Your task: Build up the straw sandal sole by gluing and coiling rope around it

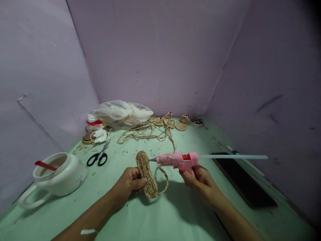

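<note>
My left hand grips a small sole-shaped piece of coiled straw rope by its lower left side, thumb on its face. My right hand is closed round the handle of a pink hot glue gun, which has a small red light lit. Its dark nozzle points left and is at the upper right edge of the coiled piece; whether they touch I cannot tell. A clear glue stick juts from the gun's back. From the coil's lower end, a loose braided tail loops up behind the gun.
Black-handled scissors and a white mug with a red stick are at left. Behind lie a plastic bag, loose braided rope and small woven slippers. A dark phone-like slab rests at right. Walls enclose the green table.
</note>
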Demonstrator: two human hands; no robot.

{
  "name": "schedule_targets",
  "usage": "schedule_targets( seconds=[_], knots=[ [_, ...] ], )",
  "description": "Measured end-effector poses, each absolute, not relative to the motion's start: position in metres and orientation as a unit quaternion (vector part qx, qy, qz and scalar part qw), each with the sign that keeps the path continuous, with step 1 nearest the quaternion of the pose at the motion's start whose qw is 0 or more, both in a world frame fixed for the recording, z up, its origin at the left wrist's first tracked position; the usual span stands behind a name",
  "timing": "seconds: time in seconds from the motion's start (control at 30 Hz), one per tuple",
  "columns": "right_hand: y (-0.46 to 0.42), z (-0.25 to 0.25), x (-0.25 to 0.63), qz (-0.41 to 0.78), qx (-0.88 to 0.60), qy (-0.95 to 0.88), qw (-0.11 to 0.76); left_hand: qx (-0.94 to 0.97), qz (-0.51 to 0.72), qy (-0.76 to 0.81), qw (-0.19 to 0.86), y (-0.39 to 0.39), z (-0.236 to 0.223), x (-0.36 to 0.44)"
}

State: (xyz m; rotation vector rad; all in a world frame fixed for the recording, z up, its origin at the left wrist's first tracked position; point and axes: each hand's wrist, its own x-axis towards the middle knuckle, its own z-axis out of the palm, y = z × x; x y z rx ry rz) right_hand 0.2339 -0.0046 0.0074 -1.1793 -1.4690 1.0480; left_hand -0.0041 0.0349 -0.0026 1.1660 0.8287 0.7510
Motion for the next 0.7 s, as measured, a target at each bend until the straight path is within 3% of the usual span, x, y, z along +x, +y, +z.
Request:
schedule_targets(
  seconds=[0.7],
  knots=[
    [-0.0042,0.0129,0.2326,0.440,-0.505,-0.567,0.480,0.536,0.295,0.323,0.722,0.0355,-0.0059,-0.0072]
  ],
)
